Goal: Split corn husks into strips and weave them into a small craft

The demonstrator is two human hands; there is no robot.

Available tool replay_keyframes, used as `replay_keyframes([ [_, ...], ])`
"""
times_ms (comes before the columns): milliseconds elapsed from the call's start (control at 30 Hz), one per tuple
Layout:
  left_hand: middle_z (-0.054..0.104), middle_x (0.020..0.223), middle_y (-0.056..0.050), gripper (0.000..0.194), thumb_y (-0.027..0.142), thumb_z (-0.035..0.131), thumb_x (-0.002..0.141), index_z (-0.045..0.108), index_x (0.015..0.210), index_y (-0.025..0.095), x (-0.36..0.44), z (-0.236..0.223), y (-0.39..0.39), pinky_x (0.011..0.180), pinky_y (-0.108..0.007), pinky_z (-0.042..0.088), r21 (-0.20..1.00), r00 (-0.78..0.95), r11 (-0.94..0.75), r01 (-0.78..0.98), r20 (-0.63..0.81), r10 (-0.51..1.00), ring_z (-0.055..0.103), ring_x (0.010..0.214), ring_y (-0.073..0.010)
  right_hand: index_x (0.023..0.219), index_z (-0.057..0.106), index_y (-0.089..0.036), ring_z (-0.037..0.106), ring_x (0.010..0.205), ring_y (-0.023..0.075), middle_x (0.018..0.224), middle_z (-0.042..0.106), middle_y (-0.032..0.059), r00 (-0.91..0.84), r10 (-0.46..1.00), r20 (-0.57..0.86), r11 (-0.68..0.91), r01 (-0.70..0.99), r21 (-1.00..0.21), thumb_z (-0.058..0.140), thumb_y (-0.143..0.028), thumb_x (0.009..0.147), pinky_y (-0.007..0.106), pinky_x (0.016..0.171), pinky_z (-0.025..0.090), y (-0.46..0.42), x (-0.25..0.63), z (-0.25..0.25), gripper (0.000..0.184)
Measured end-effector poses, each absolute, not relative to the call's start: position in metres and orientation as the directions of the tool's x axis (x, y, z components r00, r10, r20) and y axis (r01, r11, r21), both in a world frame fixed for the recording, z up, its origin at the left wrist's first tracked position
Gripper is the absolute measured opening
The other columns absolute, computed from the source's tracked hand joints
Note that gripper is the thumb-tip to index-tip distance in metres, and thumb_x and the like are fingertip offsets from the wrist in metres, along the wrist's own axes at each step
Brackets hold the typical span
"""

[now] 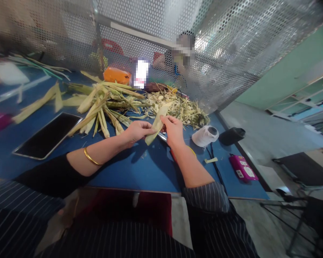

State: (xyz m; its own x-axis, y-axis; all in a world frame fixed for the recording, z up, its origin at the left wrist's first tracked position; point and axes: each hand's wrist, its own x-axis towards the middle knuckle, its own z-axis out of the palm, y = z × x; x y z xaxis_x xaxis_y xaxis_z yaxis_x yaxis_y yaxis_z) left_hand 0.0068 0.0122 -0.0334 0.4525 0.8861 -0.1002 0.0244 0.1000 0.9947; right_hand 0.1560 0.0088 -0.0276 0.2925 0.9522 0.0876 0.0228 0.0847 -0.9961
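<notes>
Both of your hands are pinching one pale husk leaf [157, 125], which is slanting just in front of the shredded heap [190, 111]. Your left hand [138, 132] is gripping its lower part between thumb and fingers, while your right hand [173, 129] is pinching its edge higher up, probably so the thin leaf is staying flat and under control from two points. The long husks [97, 107] are lying left of the heap, likely within easy reach of your left side; the white spool [204, 136] is standing to the heap's near right, seemingly out of your fingers' way. Your left forearm is stretching in low from the left, bangle [91, 156] near the wrist, and your right forearm is angling up and inward, both wrists converging in front of the heap.
</notes>
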Motion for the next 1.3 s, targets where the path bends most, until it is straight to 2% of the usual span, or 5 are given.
replay_keyframes([
  [167, 0.064, 0.071, -0.002, 0.01, 0.014, 0.071, 0.071, 0.067, 0.08, 0.014, 0.003, -0.028, 0.009, 0.056, -0.021, 0.044, 0.901, 0.627, 0.41, -0.144, -0.238, 0.742, 0.059, 0.061, -0.0088, 0.061, 0.053, -0.02, 0.039, 0.043, 0.0072, 0.048, 0.045, -0.0066, 0.334, 0.942, 0.044, 0.079, -0.092, -0.993, 0.066, -0.04, 0.064, 0.023, 0.043, 0.036, 0.015, 0.162, -0.033, 0.024],
  [667, 0.063, 0.062, 0.0, 0.01, 0.015, 0.067, 0.067, 0.059, 0.072, 0.014, 0.006, -0.031, 0.005, 0.051, -0.022, 0.042, 0.99, 0.679, -0.078, 0.116, -0.022, 0.734, 0.057, 0.056, -0.0111, 0.062, 0.053, -0.02, 0.043, 0.044, 0.0077, 0.05, 0.05, -0.0069, 0.458, 0.887, -0.065, 0.054, -0.242, -0.969, 0.065, -0.032, 0.067, 0.021, 0.041, 0.032, 0.021, 0.167, -0.033, 0.018],
  [1000, 0.07, 0.092, -0.007, 0.036, 0.036, 0.073, 0.07, 0.065, 0.097, 0.014, 0.0, -0.015, 0.013, 0.056, -0.022, 0.045, 0.993, 0.373, -0.107, 0.046, 0.082, 0.924, 0.063, 0.076, -0.0149, 0.056, 0.045, -0.019, 0.032, 0.053, 0.0083, 0.052, 0.037, -0.0062, 0.21, 0.918, 0.338, 0.237, 0.392, -0.889, 0.056, -0.033, 0.078, 0.023, 0.051, 0.027, 0.003, 0.151, -0.032, 0.029],
  [1167, 0.057, 0.059, 0.001, 0.021, 0.032, 0.07, 0.072, 0.063, 0.065, 0.013, 0.003, -0.023, 0.018, 0.048, -0.02, 0.038, 0.989, 0.093, -0.134, -0.061, 0.139, 0.986, 0.047, 0.053, -0.0074, 0.065, 0.042, -0.021, 0.039, 0.06, 0.0119, 0.061, 0.045, -0.0025, -0.05, 0.886, 0.462, 0.368, 0.684, -0.63, 0.046, -0.034, 0.089, 0.026, 0.059, 0.029, -0.01, 0.137, -0.033, 0.028],
  [1300, 0.06, 0.063, -0.002, 0.019, 0.031, 0.07, 0.071, 0.064, 0.067, 0.013, 0.0, -0.02, 0.021, 0.039, -0.019, 0.029, 0.964, 0.039, 0.025, -0.264, -0.015, 0.999, 0.051, 0.054, -0.0092, 0.078, 0.045, -0.023, 0.046, 0.051, 0.0123, 0.06, 0.052, -0.0035, -0.085, 0.953, 0.292, 0.281, 0.612, -0.739, 0.048, -0.04, 0.09, 0.026, 0.055, 0.033, -0.013, 0.134, -0.033, 0.022],
])
